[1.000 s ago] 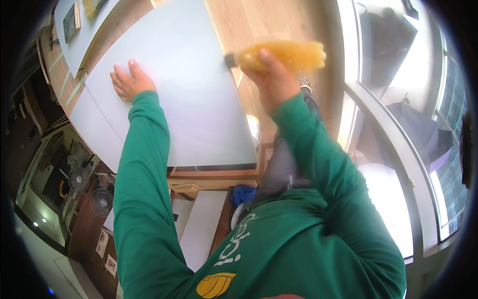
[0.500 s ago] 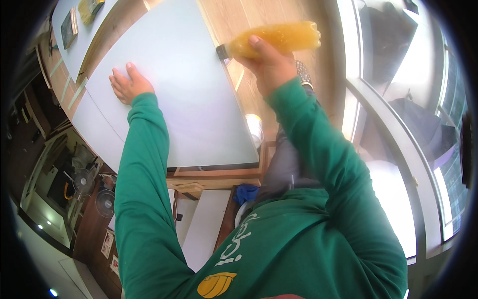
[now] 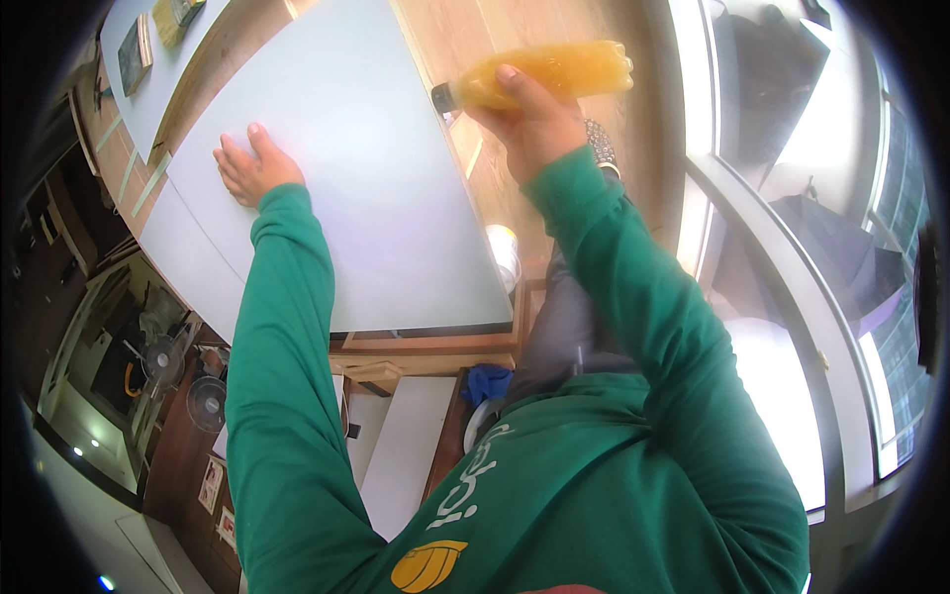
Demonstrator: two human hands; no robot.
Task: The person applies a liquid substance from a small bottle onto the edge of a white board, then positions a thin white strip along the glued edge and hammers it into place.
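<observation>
My right hand (image 3: 539, 124) has its grip clamped on a bottle (image 3: 584, 69) with yellow contents, near the top centre of the frame, a little right of the middle. A second ago the bottle was blurred and sat lower in the frame; since then it has risen slightly and edged left. Over the last half second it has hardly shifted, and its outline is sharper, so I judge that I am steadying it rather than carrying it along. I hold it almost on its side, with its dark cap (image 3: 443, 97) pointing left at the right edge of the white board (image 3: 386, 218). I cannot tell whether the cap touches that edge or hangs just above it. I see nothing running from it.

My left hand (image 3: 259, 170) has stayed where it was, its grip apart, fingers spread on the board left of the frame's centre, clasping nothing. The board has kept its place beneath it, so to my eye only the right hand's work has altered.

The brush (image 3: 176, 20) and the block (image 3: 135, 56) at the upper left lie well apart from both hands.
</observation>
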